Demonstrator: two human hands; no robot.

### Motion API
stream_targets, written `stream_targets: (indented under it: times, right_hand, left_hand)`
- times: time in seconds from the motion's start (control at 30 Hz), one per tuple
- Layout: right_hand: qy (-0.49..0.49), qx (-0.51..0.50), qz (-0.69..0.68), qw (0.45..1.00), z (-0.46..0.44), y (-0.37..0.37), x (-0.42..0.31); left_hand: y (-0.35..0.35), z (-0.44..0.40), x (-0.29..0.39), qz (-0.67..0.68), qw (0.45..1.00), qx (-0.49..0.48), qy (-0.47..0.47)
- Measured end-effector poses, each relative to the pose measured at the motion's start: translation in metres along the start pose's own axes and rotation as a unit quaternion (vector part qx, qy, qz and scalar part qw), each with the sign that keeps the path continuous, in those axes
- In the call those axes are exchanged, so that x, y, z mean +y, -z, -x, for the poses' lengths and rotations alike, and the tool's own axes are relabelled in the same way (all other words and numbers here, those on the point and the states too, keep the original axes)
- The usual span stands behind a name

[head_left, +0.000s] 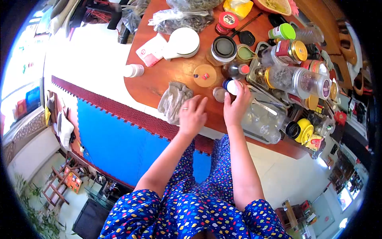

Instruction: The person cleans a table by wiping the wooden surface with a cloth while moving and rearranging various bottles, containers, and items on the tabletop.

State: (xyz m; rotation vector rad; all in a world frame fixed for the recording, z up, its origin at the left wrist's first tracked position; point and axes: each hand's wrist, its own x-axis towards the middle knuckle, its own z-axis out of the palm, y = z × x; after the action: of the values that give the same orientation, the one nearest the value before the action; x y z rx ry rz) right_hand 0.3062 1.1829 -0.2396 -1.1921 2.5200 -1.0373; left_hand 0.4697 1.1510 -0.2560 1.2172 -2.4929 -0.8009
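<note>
The fingers of my right hand are round a small blue-and-white jar near the front edge of the wooden table. A small clear round container stands just left of that jar. My left hand, slightly blurred, hovers at the right side of a crumpled grey cloth at the table edge. Its fingers are apart, and I see nothing held in them. Beyond the hands lie a round coaster with a red mark and a dark bottle with a red cap.
Several jars with gold lids crowd the right side, beside a large clear plastic bottle. A white-lidded tub, a black-lidded jar and a white pill bottle stand farther left. Blue mats cover the floor.
</note>
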Motion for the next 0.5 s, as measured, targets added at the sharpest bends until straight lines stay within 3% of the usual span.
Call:
stream_targets:
  times: [0.13,0.23,0.27,0.43,0.5]
  right_hand:
    - [0.003,0.000,0.005,1.000,0.005,-0.002,0.004]
    - [0.003,0.008,0.008,1.000,0.005,-0.001,0.001]
    - [0.002,0.016,0.004,1.000,0.004,0.001,0.001]
    - [-0.010,-0.017,-0.005,1.000,0.000,0.005,0.000]
    - [-0.026,-0.016,-0.021,0.999,0.000,-0.001,0.007]
  left_hand:
    - [-0.028,-0.036,0.033,0.076,0.996,0.048,0.013]
    - [-0.050,-0.046,0.042,0.104,0.987,0.051,0.108]
    - [-0.053,-0.046,0.041,0.112,0.987,0.064,0.096]
    - [-0.003,-0.020,0.034,0.123,0.983,0.103,0.091]
    - [0.017,-0.017,0.007,0.064,0.985,0.138,0.080]
